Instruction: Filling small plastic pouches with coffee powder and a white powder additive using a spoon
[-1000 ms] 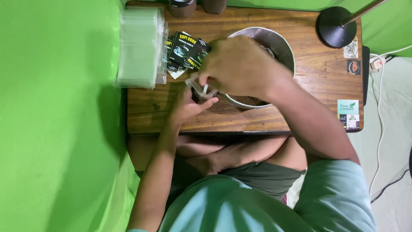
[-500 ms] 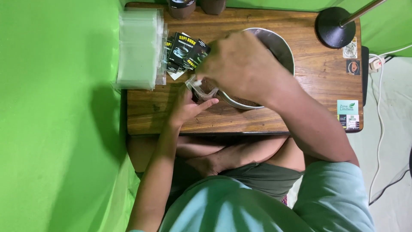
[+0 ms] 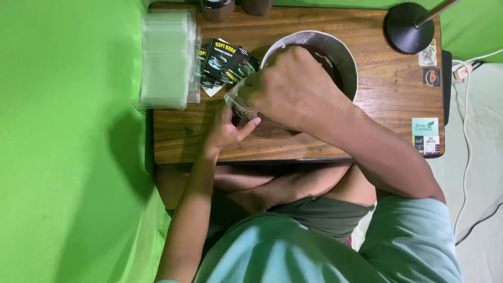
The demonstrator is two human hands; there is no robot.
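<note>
Head view: your left hand [image 3: 226, 131] cups a small clear pouch [image 3: 240, 105] at centre frame, propped against the metal bowl [image 3: 343, 57] rim, likely so spill falls back in; your right hand [image 3: 288, 89] closes over its mouth, fingers bunched, grip contents hidden; dark sachets [image 3: 225, 63] and clear bag stack [image 3: 166, 60] wait upper left within reach

We note a wooden desk [image 3: 387, 110] set against a green backdrop [image 3: 68, 157]. At its left end lies a stack of clear plastic bags [image 3: 166, 60], just beside a fan of black printed labels [image 3: 222, 63]. Two dark jars [image 3: 217, 6] stand at the far edge, cut off by the frame. A black round lamp base [image 3: 407, 27] sits at the far right corner, stickers [image 3: 425, 136] near it. A white cable [image 3: 466, 131] runs over the floor.
</note>
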